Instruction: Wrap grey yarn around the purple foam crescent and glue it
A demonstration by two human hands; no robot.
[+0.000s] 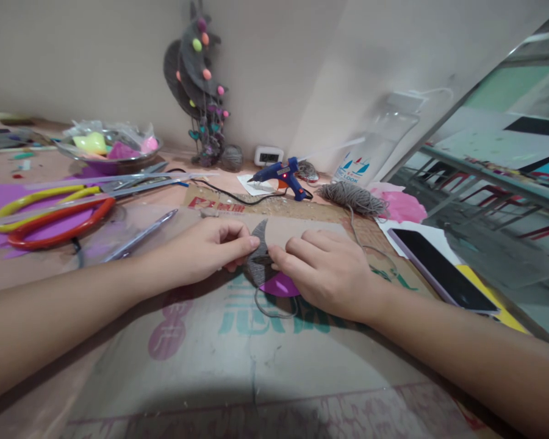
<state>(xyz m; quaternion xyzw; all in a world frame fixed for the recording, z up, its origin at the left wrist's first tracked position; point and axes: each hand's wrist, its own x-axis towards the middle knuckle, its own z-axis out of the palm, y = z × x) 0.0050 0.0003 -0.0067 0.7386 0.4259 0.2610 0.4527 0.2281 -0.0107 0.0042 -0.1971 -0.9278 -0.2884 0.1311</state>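
My left hand [222, 244] pinches a crescent-shaped cutout [257, 271] wrapped in grey yarn, thumb against its left side. Its pointed tip sticks up between my hands. Lower right, a bare purple part [281, 285] of the cutout shows. Bent over the right side of the piece, my right hand [324, 268] has its fingers closed on the yarn at the cutout, though its fingertips are partly hidden. A loose loop of grey yarn [274, 316] hangs below. The work is held over a printed cardboard sheet [201, 378].
A blue glue gun [283, 177] stands behind my hands, near a grey yarn skein [353, 200]. Scissors with yellow and red handles [61, 235] and a pen [141, 236] lie left. At right are a phone [443, 268] and a bottle [379, 140]. A yarn-wrapped moon hanging [196, 73] is behind.
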